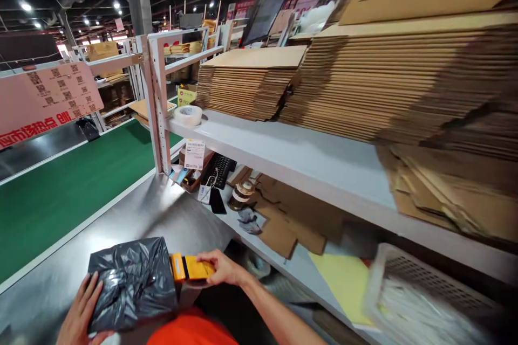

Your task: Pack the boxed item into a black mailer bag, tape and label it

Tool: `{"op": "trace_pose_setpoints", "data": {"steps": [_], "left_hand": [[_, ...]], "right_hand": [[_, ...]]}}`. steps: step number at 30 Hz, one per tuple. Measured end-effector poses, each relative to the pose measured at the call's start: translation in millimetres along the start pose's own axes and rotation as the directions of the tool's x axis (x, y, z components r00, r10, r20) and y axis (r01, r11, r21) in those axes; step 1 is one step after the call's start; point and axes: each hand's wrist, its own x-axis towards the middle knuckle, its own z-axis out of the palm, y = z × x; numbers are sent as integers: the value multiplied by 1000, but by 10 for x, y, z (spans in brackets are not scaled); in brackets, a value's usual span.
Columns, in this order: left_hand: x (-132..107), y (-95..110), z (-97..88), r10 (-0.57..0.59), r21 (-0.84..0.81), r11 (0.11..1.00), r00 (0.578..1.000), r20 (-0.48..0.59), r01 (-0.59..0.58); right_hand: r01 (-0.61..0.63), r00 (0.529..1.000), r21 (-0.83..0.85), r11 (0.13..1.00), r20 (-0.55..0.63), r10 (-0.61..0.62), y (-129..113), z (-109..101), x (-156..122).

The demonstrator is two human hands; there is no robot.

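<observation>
Head view: a package wrapped in black plastic (131, 283) is set on a metal tabletop (170, 215), close to the near edge. Its left side is touched by the left hand (83, 304), whose fingers are spread and laid along the wrapping rather than closed around anything. A yellow tool with a black band (198, 268) is gripped by the right hand (220, 268), its near end pinched between thumb and fingers. The other end is pointed at the package's right side; whether contact is made there cannot be told. Part of an orange garment (192, 329) is seen between the forearms.

On the left, the tabletop is bordered by a green belt (81, 183), above which a pink sign with printed codes (48, 94) is mounted. On the right, a grey shelf (263, 143) is loaded with a smaller stack (245, 89) and a larger stack (388, 83) of flattened cardboard, and a roll of tape (188, 115) is placed at its left end. Beneath it, a keyboard (220, 168), a jar (242, 194), crumpled grey plastic (250, 221) and a yellow sheet (343, 283) are laid out, with a white basket (376, 280) at the far right, its contents blurred.
</observation>
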Motion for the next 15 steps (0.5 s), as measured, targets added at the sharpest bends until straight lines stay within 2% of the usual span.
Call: {"op": "trace_pose_setpoints", "data": {"steps": [5, 8, 11, 15], "left_hand": [[361, -78, -11, -1, -50, 999, 1000, -9, 0], [698, -256, -41, -65, -101, 993, 998, -27, 62], [1112, -501, -10, -196, -227, 953, 980, 38, 199], [1771, -740, 26, -403, -331, 829, 892, 204, 450]], "right_hand": [[-98, 995, 224, 970, 53, 88, -95, -27, 285], [-113, 994, 373, 921, 45, 103, -238, -16, 427], [-83, 995, 434, 897, -8, 96, -378, 28, 549], [-48, 987, 409, 911, -124, 107, -498, 122, 748]]}}
